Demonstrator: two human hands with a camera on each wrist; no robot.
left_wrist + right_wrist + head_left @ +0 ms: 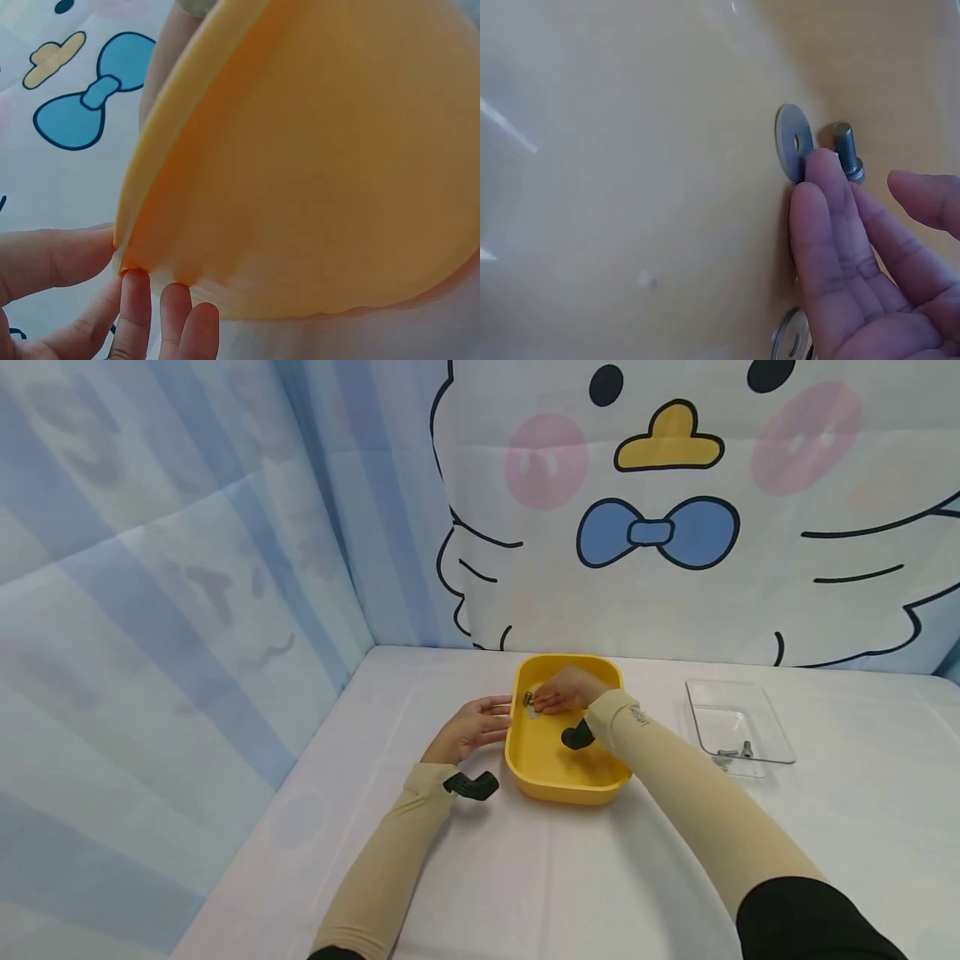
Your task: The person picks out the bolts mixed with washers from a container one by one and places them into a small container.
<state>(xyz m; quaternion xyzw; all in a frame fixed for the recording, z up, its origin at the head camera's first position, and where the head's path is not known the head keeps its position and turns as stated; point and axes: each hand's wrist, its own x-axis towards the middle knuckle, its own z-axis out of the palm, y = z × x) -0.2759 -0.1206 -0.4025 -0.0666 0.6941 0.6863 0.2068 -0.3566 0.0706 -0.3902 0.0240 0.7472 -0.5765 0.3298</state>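
A yellow plastic bin [543,764] stands on the table with my right hand [568,689] reaching down into it. In the right wrist view the straight fingers lie against a flat metal washer [787,146], fingertips over its lower edge, thumb held apart. Just beyond those fingertips is a socket-head bolt [845,146]. Partly hidden by the palm, another washer [789,339] shows at the bottom of that view. My left hand [468,727] touches the bin's left outer wall with its fingertips, fingers extended; its wrist view shows the fingertips along the bin's edge [127,202].
To the right of the bin stands a clear plastic tray [780,747] with small metal screws [747,749] near its front edge. Behind the table hangs a curtain [660,610] printed with a cartoon figure, and a blue-striped curtain [187,568] borders the left side.
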